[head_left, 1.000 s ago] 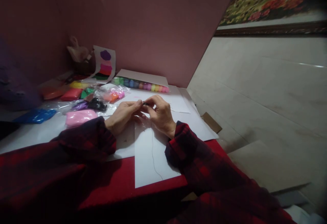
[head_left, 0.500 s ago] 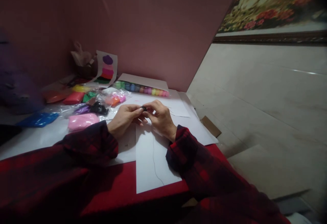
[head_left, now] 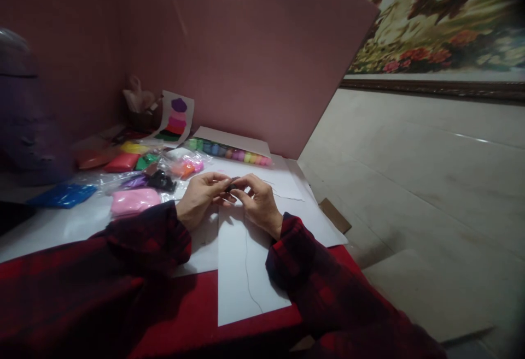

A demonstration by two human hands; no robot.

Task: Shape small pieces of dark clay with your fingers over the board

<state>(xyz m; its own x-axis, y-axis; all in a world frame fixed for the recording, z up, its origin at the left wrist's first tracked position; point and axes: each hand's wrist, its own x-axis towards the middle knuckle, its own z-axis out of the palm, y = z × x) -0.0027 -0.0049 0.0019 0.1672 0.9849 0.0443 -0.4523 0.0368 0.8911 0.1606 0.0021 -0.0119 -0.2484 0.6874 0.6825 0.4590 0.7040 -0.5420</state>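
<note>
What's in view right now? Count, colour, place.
dark lump: 1, blackish, pinched between both hands
lined sheet: 1, white, below hands
other white sheets: several, across table
bagged packets: several, mixed colours, left
colour-banded sheet: 1, multicoloured, back left
row of tubs: many, multicoloured, back
basket: 1, dark, back left
unclear object: 1, purple, far left
red cloth: 1, front edge
brown piece: 1, right
painting: 1, multicoloured, upper right
walls: several, pinkish behind, pale right
left hand, right hand: 2, bare, centre
plaid sleeves: 2, red and dark, front
</note>
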